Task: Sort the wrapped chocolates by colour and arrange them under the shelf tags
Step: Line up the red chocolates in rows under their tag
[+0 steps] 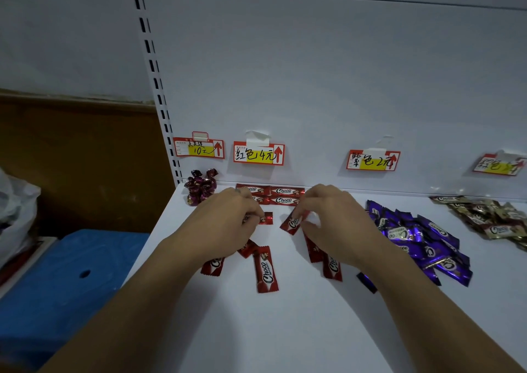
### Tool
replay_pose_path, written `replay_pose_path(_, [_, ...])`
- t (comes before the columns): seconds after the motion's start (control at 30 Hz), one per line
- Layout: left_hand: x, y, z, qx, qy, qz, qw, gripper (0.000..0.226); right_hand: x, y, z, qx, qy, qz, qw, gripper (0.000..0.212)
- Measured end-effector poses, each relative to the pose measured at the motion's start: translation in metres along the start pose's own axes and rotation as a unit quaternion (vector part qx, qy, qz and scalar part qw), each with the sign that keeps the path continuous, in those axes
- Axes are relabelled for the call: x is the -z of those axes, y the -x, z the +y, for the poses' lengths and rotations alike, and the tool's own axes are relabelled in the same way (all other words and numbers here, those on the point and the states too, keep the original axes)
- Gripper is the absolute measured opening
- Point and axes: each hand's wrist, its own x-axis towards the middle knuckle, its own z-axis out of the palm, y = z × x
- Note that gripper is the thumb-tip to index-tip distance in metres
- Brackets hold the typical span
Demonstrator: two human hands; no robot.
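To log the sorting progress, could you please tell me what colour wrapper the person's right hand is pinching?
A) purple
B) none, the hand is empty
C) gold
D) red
D: the right hand pinches a red Choco bar by its end, and the left hand grips a second red bar; the purple pile and gold pile lie further right on the shelf.

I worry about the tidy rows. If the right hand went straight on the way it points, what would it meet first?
Likely the tidy red rows, just beyond the red chocolate the right hand pinches; depth is unclear, so it might pass above.
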Motion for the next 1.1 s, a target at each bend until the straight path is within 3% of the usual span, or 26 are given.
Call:
replay_pose_path(0.27, [-0.001,-0.002,-0.003,0.013,-0.001,-0.020,1.000,0.030,-0.004,-0.003,-0.003,0.043,0.026,-0.075,0.996,0.036])
replay_pose_path(1.1, [-0.001,-0.001,-0.007,0.047,-0.003,-0.034,0.998,0.039,-0.024,-0.008,-0.014,0.024,0.043,-0.048,0.998,0.045])
